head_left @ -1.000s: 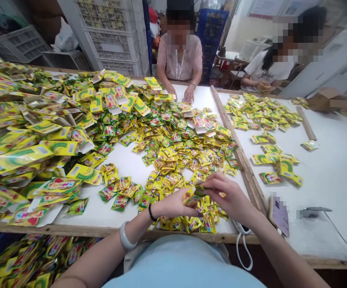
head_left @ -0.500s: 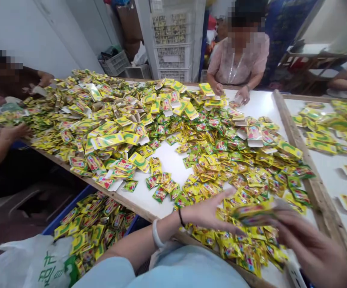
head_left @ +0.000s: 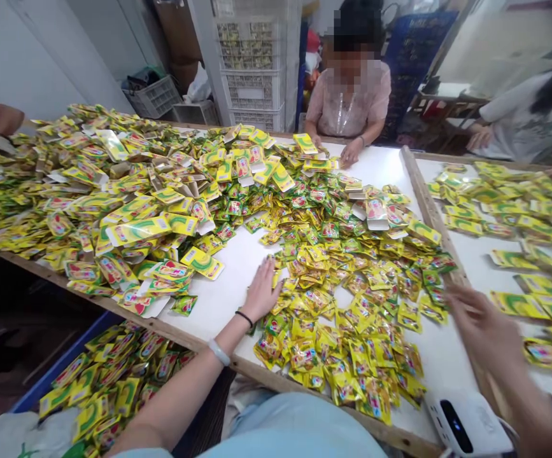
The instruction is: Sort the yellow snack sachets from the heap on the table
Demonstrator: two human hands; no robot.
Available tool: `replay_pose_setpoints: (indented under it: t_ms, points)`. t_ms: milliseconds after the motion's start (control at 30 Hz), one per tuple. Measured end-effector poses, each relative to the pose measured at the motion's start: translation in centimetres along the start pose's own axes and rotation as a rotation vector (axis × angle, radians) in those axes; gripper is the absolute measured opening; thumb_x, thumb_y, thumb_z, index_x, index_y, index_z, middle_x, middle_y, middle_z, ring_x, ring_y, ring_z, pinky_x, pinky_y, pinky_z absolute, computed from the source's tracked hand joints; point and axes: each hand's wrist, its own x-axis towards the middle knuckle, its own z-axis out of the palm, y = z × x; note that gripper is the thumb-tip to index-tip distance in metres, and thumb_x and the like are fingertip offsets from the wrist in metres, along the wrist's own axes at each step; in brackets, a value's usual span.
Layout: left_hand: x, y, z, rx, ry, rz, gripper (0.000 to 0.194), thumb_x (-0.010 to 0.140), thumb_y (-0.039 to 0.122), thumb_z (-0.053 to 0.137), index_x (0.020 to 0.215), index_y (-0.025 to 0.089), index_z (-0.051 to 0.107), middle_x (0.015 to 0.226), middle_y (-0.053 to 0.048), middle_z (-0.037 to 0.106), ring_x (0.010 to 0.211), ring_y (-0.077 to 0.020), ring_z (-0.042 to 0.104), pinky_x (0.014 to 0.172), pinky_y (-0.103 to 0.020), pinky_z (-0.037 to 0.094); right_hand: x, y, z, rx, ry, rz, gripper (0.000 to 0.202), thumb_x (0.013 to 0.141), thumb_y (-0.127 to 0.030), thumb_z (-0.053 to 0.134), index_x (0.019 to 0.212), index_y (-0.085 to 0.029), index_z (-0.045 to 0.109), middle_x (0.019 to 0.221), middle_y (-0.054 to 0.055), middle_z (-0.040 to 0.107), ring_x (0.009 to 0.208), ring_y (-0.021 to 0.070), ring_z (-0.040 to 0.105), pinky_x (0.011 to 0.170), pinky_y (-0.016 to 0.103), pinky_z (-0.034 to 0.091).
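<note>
My left hand (head_left: 262,289) lies flat on the white table top, fingers stretched out. Its thumb side is against a spread of small yellow and green sachets (head_left: 314,296). Over by the wooden divider (head_left: 431,203) is my right hand (head_left: 483,331), smeared by motion. Its fingers look partly bent, and no item shows in them. Between the two hands the sachets lie loosely heaped. Flat yellow boxes (head_left: 519,305) lie on the other side of the divider, to the right of my right hand.
A big heap of yellow boxes (head_left: 137,229) covers the table's left side. A white power bank (head_left: 467,423) sits at the front edge. Below stands a blue crate (head_left: 41,385) of boxes. A person (head_left: 347,102) sits opposite; others work at both sides. White crates (head_left: 251,89) are stacked behind.
My left hand has moved left onto the white patch, and the loose sachets there have shifted right. My right hand has moved up toward the divider; the yellow pack it held no longer shows in it.
</note>
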Motion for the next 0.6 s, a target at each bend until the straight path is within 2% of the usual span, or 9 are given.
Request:
replay_pose_setpoints:
  t_ms: [67,100,167,233,267,333,433,533,600]
  points:
    - [0.7,1.9,2.0,-0.085,-0.047,0.042,0.064,0.084,0.036,0.049,0.140,0.013,0.031,0.151,-0.012,0.027,0.140,-0.0223,0.022,0.116,-0.042,0.014,-0.3,-3.1,3.8,0.069,-0.102,-0.063,0.039,0.083,-0.049,0.052,0.111,-0.023,0.061,0.103,0.012,0.069,0.075,0.0258,0.067,0.061,0.037,0.053]
    - [1.0,2.5,2.6,-0.129,-0.065,0.053,0.063,0.084,0.035,0.050,0.140,0.014,0.031,0.150,-0.011,0.029,0.139,-0.0221,0.025,0.116,-0.042,0.016,-0.3,-5.0,5.7,0.101,-0.116,-0.167,0.038,0.084,-0.047,0.051,0.110,-0.021,0.061,0.107,0.012,0.068,0.083,0.0257,0.067,0.071,0.040,0.054]
    - [1.5,3.2,3.4,-0.227,-0.090,0.054,0.061,0.084,0.034,0.050,0.139,0.016,0.034,0.147,-0.010,0.035,0.136,-0.0219,0.031,0.115,-0.041,0.021,0.3,-8.7,9.3,0.115,-0.199,-0.362,0.039,0.086,-0.041,0.051,0.119,-0.019,0.057,0.116,0.012,0.064,0.107,0.0266,0.059,0.093,0.044,0.046]
    - [2.0,3.3,3.3,-0.334,-0.090,0.027,0.054,0.086,0.035,0.048,0.136,0.016,0.040,0.143,-0.010,0.042,0.132,-0.0210,0.038,0.113,-0.039,0.025,1.6,-11.5,12.4,0.126,-0.291,-0.446,0.043,0.085,-0.035,0.055,0.124,-0.019,0.054,0.130,0.012,0.054,0.122,0.0271,0.048,0.103,0.043,0.038]
    - [2.2,3.2,3.0,-0.389,-0.080,0.003,0.050,0.087,0.036,0.046,0.133,0.015,0.045,0.140,-0.010,0.046,0.130,-0.0206,0.041,0.112,-0.038,0.026,2.4,-12.3,13.6,0.129,-0.301,-0.446,0.041,0.083,-0.033,0.057,0.122,-0.020,0.056,0.132,0.012,0.053,0.123,0.0273,0.047,0.104,0.043,0.037]
    - [2.5,3.0,2.1,-0.500,-0.048,-0.055,0.046,0.088,0.038,0.044,0.125,0.013,0.053,0.134,-0.012,0.053,0.127,-0.0209,0.046,0.111,-0.038,0.027,3.9,-12.9,15.4,0.142,-0.301,-0.421,0.029,0.085,-0.028,0.053,0.111,-0.020,0.063,0.123,0.012,0.060,0.116,0.0270,0.053,0.099,0.041,0.041]
    - [2.1,3.0,0.3,-0.669,-0.005,-0.137,0.047,0.087,0.043,0.046,0.120,0.011,0.057,0.128,-0.012,0.058,0.123,-0.0233,0.049,0.110,-0.041,0.029,5.1,-12.0,15.5,0.187,-0.278,-0.354,0.023,0.088,-0.027,0.047,0.094,-0.020,0.068,0.102,0.012,0.069,0.095,0.0262,0.063,0.084,0.039,0.047]
    - [1.0,4.2,-1.2,-0.827,-0.013,-0.197,0.049,0.085,0.047,0.050,0.118,0.012,0.059,0.125,-0.011,0.061,0.120,-0.0261,0.052,0.106,-0.044,0.034,4.7,-11.0,12.9,0.265,-0.214,-0.279,0.022,0.087,-0.033,0.049,0.083,-0.020,0.066,0.097,0.011,0.068,0.087,0.0251,0.062,0.074,0.035,0.047]
    - [0.0,5.8,-1.8,-0.901,-0.059,-0.218,0.049,0.084,0.048,0.051,0.117,0.012,0.060,0.120,-0.013,0.063,0.115,-0.0275,0.056,0.101,-0.046,0.040,3.2,-11.2,10.6,0.338,-0.162,-0.211,0.028,0.089,-0.039,0.046,0.077,-0.019,0.061,0.086,0.010,0.066,0.077,0.0215,0.060,0.064,0.031,0.045]
